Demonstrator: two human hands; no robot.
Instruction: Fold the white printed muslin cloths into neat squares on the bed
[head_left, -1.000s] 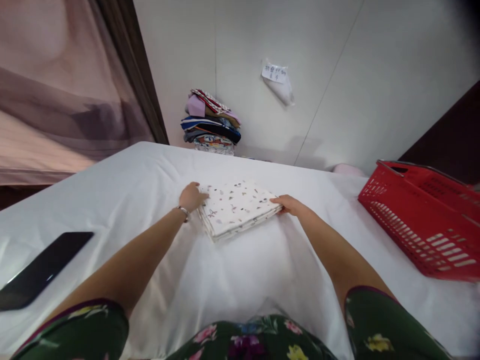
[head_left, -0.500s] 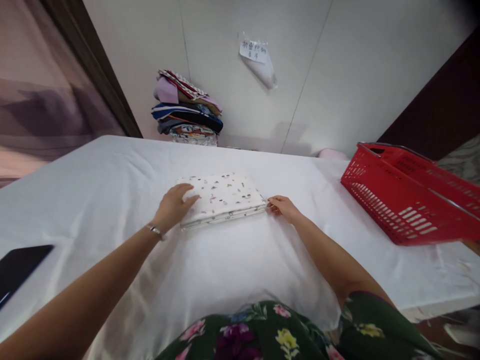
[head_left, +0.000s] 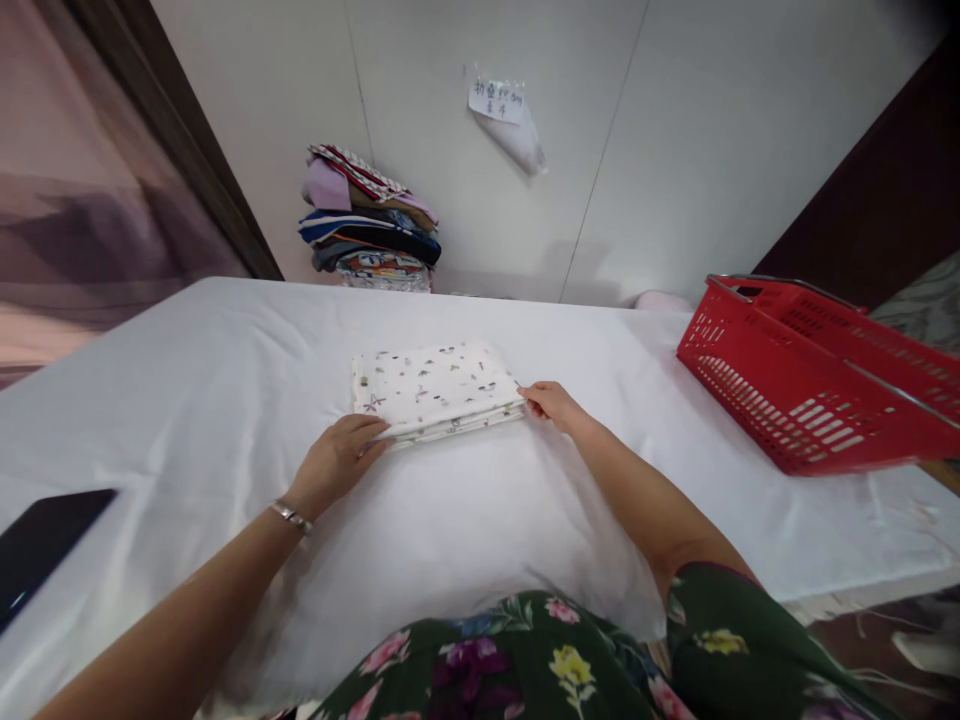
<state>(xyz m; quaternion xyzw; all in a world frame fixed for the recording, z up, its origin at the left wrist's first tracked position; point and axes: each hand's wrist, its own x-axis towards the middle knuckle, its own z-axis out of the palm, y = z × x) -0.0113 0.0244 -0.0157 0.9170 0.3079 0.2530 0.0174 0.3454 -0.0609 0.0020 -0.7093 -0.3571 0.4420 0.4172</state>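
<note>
A white cloth (head_left: 439, 385) with small printed figures lies folded in layers on the white-covered table. At its near left corner, my left hand (head_left: 343, 458) grips the edge between thumb and fingers. My right hand (head_left: 551, 403) pinches the cloth's near right corner. The folded layers show along the near edge, between the two hands.
A red basket (head_left: 817, 385) stands at the table's right side. A black flat device (head_left: 52, 540) lies at the left edge. Behind the table (head_left: 187, 400) is a stack of folded fabrics (head_left: 371, 220); a labelled plastic bag (head_left: 506, 120) hangs on the wall.
My left hand has moved off the cloth's top surface, down to its near left corner, and has closed on it. My right hand has closed on the right corner.
</note>
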